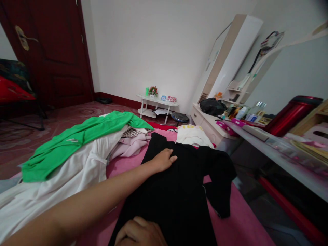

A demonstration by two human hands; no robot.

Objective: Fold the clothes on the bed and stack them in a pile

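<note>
A black shirt (179,184) lies spread on a pink cloth surface (243,215) in front of me. Its right-hand sleeve (221,174) is bent outward and down; the other sleeve is not visible. My left hand (164,160) rests on the upper left part of the shirt, palm down with fingers stretched out. Close to the bottom edge, my right hand (140,232) has its fingers curled against the lower part of the shirt, partly cut off by the frame. The curled fingers appear closed on the fabric.
To the left lie a green garment (77,136) and white clothing (77,177). A folded white shirt (193,135) sits beyond the black one. On the right stands a cluttered desk (256,143) with a red flask (294,114). A small white table (156,99) is by the wall.
</note>
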